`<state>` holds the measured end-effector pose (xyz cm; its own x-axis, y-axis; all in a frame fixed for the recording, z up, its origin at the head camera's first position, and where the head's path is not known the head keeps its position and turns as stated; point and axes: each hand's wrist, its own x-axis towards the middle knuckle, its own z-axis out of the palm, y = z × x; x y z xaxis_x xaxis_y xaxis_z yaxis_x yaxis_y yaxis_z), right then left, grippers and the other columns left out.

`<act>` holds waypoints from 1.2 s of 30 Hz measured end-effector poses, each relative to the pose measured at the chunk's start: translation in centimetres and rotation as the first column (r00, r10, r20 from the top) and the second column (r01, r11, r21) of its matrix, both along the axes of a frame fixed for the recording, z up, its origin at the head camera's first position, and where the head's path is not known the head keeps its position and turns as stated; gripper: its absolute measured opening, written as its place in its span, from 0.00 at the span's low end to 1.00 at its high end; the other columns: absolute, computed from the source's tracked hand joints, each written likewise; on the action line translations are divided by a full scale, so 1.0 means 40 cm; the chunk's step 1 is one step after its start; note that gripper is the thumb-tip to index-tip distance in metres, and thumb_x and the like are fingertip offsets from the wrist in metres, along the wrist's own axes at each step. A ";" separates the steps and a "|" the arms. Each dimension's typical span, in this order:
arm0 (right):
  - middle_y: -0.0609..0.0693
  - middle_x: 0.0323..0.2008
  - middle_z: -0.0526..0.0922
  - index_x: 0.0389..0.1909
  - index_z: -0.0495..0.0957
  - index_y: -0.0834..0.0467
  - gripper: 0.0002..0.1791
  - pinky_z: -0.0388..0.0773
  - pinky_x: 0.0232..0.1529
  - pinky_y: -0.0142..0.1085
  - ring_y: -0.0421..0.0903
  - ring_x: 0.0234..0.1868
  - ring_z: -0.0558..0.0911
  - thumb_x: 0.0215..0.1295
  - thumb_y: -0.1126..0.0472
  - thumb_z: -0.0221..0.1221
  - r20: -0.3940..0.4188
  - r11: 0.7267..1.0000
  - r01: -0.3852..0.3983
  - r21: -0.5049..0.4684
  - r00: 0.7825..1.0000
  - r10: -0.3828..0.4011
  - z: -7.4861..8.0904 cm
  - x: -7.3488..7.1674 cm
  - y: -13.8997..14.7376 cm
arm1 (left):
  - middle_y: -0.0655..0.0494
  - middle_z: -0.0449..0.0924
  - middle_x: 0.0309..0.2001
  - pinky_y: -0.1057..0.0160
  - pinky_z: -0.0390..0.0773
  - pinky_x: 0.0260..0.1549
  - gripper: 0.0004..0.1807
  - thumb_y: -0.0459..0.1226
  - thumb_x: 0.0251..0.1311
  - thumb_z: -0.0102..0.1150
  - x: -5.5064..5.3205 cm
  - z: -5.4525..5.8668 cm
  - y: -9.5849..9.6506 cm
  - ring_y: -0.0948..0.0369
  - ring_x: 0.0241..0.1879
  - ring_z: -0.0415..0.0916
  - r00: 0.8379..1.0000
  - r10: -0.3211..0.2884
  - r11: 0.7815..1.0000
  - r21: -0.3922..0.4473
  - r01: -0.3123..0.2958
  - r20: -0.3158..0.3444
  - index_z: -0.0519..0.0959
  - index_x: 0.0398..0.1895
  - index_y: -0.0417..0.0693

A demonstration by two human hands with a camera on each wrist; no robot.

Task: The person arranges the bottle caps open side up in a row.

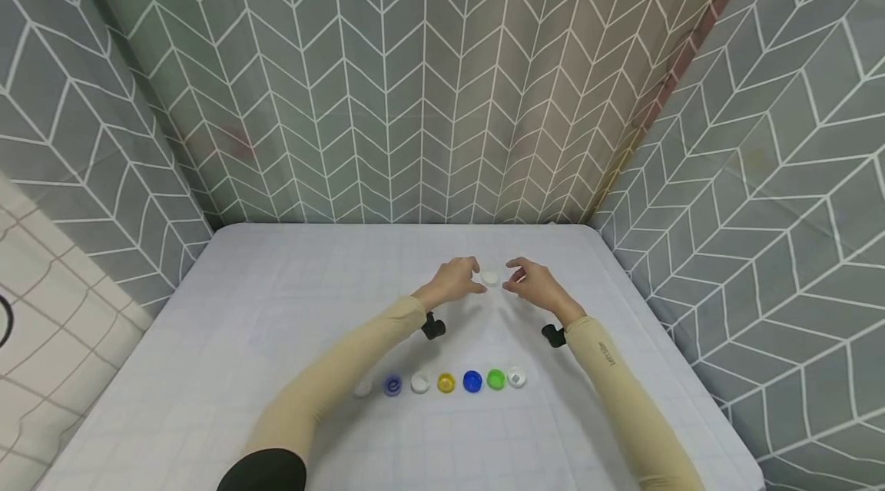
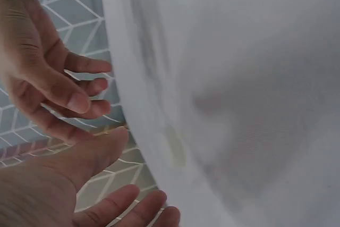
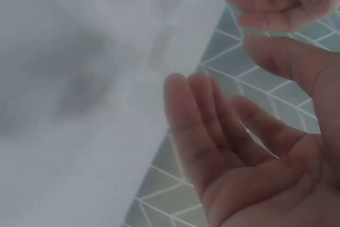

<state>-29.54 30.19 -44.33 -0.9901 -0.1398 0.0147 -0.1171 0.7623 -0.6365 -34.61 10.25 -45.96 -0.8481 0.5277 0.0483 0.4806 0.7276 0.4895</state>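
A small white round cap [image 1: 489, 277] lies on the far part of the table, in the space between my two hands. My left hand [image 1: 452, 281] is just left of it, thumb and fingers apart and bent loosely, with nothing held. To the cap's right, my right hand [image 1: 535, 287] mirrors it, relaxed and holding nothing. Both wrist views show the left hand [image 2: 101, 176] and right hand [image 3: 239, 147] facing each other with bare palms. A pale blurred patch [image 2: 174, 146] on the cloth in the left wrist view may be the cap.
Nearer to me runs a row of round caps: a pale one [image 1: 362, 387] partly beside my left sleeve, purple [image 1: 392, 385], white [image 1: 419, 382], yellow [image 1: 445, 383], blue [image 1: 472, 381], green [image 1: 495, 379] and another white [image 1: 516, 376]. Patterned curtains [image 1: 415, 91] border the white table [image 1: 276, 268].
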 end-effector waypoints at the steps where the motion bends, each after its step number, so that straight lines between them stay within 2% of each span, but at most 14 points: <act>1: 0.60 0.43 0.81 0.63 0.68 0.65 0.29 0.79 0.34 0.36 0.49 0.35 0.83 0.64 0.59 0.62 0.006 1.000 0.004 -0.007 1.000 -0.004 -0.006 -0.010 -0.002 | 0.47 0.81 0.51 0.54 0.77 0.49 0.27 0.46 0.55 0.68 -0.009 -0.008 0.002 0.54 0.46 0.79 1.000 0.006 1.000 -0.006 -0.006 -0.002 0.76 0.54 0.39; 6: 0.61 0.44 0.81 0.64 0.67 0.66 0.31 0.81 0.36 0.37 0.49 0.35 0.84 0.61 0.61 0.63 0.051 1.000 0.016 -0.015 0.999 -0.015 -0.031 -0.055 -0.015 | 0.47 0.79 0.54 0.49 0.70 0.57 0.26 0.45 0.57 0.67 -0.046 -0.036 0.015 0.52 0.54 0.76 0.999 0.045 0.998 -0.034 -0.045 -0.004 0.77 0.54 0.40; 12: 0.60 0.42 0.83 0.61 0.69 0.68 0.31 0.79 0.37 0.36 0.47 0.35 0.82 0.59 0.60 0.64 0.086 0.999 0.009 0.050 0.996 -0.013 -0.063 -0.092 -0.025 | 0.45 0.76 0.54 0.49 0.69 0.57 0.26 0.45 0.58 0.66 -0.064 -0.053 0.032 0.49 0.54 0.72 0.998 0.060 0.996 -0.068 -0.060 0.000 0.77 0.56 0.40; 14: 0.60 0.43 0.82 0.60 0.71 0.69 0.29 0.80 0.36 0.35 0.46 0.34 0.82 0.59 0.61 0.64 0.093 0.999 0.014 0.045 0.996 -0.018 -0.071 -0.099 -0.027 | 0.44 0.75 0.54 0.49 0.69 0.57 0.26 0.46 0.58 0.66 -0.067 -0.057 0.036 0.49 0.54 0.70 0.998 0.065 0.995 -0.079 -0.064 0.001 0.78 0.56 0.42; 21: 0.58 0.42 0.82 0.56 0.75 0.68 0.24 0.78 0.33 0.32 0.44 0.33 0.80 0.60 0.63 0.63 0.112 0.999 0.044 0.017 0.993 -0.045 -0.098 -0.114 -0.025 | 0.44 0.73 0.52 0.50 0.67 0.56 0.24 0.46 0.58 0.66 -0.078 -0.079 0.043 0.49 0.53 0.68 0.997 0.071 0.995 -0.071 -0.070 0.002 0.80 0.56 0.46; 26: 0.56 0.39 0.83 0.53 0.77 0.67 0.22 0.77 0.38 0.34 0.45 0.35 0.78 0.59 0.63 0.64 0.084 0.999 0.049 0.013 0.995 -0.050 -0.115 -0.119 -0.024 | 0.44 0.73 0.51 0.51 0.66 0.55 0.23 0.46 0.57 0.67 -0.083 -0.091 0.043 0.50 0.52 0.68 0.999 0.055 0.997 -0.047 -0.055 -0.002 0.81 0.54 0.46; 36: 0.56 0.38 0.83 0.50 0.79 0.65 0.19 0.77 0.41 0.37 0.46 0.37 0.79 0.58 0.64 0.64 0.052 0.999 0.035 0.035 0.998 -0.037 -0.115 -0.113 -0.026 | 0.47 0.78 0.47 0.50 0.67 0.53 0.21 0.45 0.53 0.70 -0.085 -0.093 0.031 0.51 0.49 0.71 1.000 0.007 1.000 0.008 -0.007 -0.007 0.84 0.48 0.44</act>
<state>-34.06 29.13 -48.94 -0.9938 -0.1033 -0.0414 -0.0563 0.7870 -0.6144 -38.01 11.47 -49.69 -0.8514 0.5212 0.0587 0.4791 0.7272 0.4916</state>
